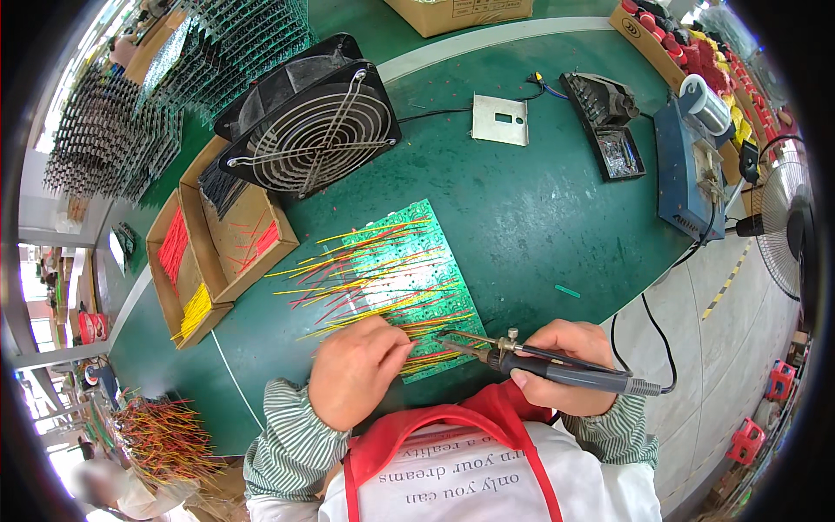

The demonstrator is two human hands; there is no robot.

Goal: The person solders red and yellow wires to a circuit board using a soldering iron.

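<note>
A green circuit board lies on the table in front of me. Red and yellow wires stick out across its left side, over the table. My left hand is at the board's near left edge, thumb and fingertips pinched together among the wires; what they pinch is too small to make out. Wrapped in my right hand is a soldering iron with a thin metal tube clamped along its top. Its tip points left, over the board's near part, close to my left fingertips.
Left of the board, cardboard trays hold red, yellow and black wires. A black fan stands behind them. A metal plate, a black holder and a blue box with a solder spool are at the far right.
</note>
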